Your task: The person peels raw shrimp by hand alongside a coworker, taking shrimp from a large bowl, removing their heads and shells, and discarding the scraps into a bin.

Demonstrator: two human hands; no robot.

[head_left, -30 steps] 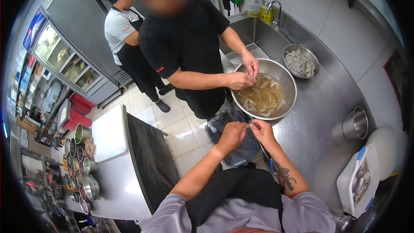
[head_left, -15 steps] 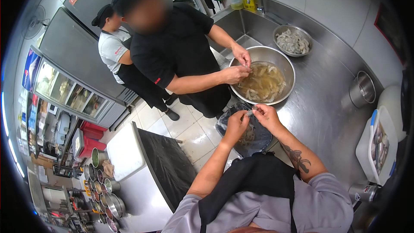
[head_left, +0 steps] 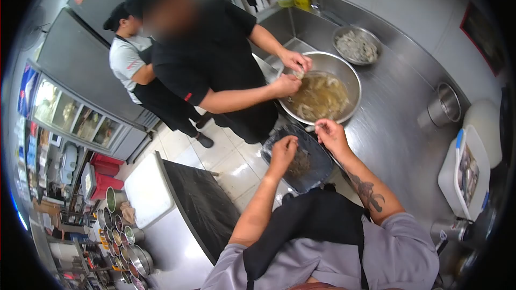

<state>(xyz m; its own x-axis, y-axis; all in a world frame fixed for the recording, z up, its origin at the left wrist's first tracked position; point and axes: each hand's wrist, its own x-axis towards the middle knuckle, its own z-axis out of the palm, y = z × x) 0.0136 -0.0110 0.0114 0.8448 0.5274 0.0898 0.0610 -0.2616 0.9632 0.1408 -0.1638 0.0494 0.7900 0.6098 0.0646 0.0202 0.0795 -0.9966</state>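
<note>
The right hand (head_left: 324,128) pinches a small pale shrimp (head_left: 310,128) just beside the near rim of the large steel bowl (head_left: 352,108), which holds more shrimp in cloudy liquid on the bench (head_left: 395,129). The left hand (head_left: 284,156), well apart from it, has its fingers drawn together over the lined bin (head_left: 318,176); whether they grip anything, I cannot tell.
</note>
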